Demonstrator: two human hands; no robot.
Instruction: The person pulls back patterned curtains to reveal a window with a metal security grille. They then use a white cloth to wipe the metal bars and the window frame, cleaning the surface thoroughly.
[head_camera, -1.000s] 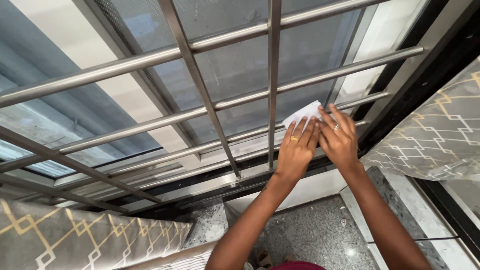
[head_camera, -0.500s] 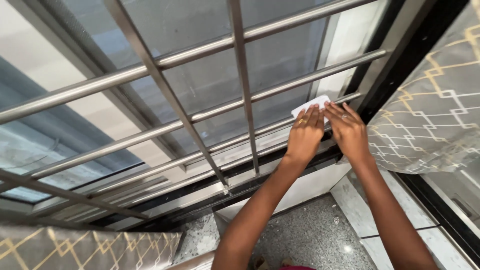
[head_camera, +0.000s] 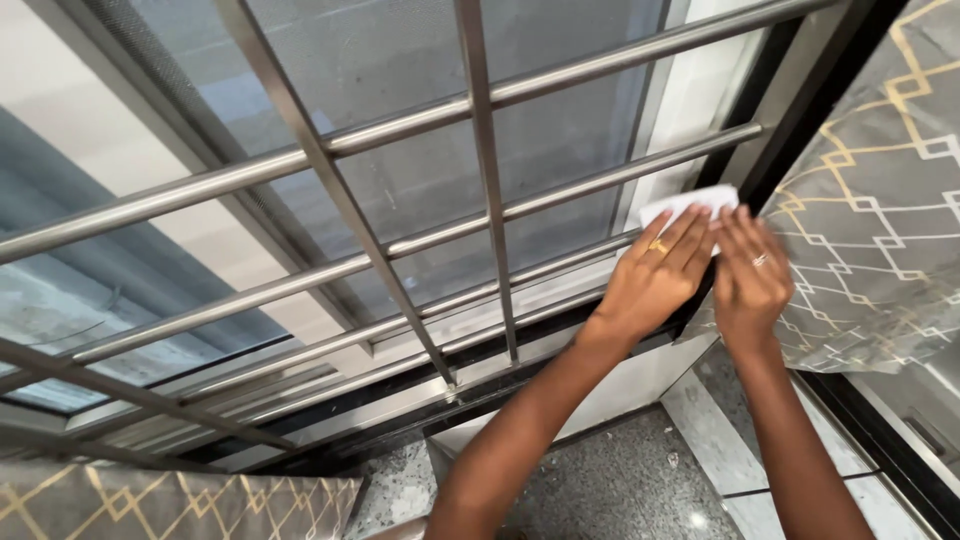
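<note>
Two hands — left hand (head_camera: 655, 280), right hand (head_camera: 748, 280) — white cloth (head_camera: 685, 205), steel bars (head_camera: 480, 180), curtain (head_camera: 870, 230)

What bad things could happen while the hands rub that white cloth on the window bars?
The white cloth is small and mostly hidden under the left hand and right hand, so it might slip out. Both hands press close to the metal bars and the dark window frame, so fingers could perhaps bump or get pinched. The curtain hangs right beside them and might get snagged.

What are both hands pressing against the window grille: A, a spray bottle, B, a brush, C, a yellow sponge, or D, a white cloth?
D: the left hand and right hand both lie on a white cloth at the steel window grille.
</note>
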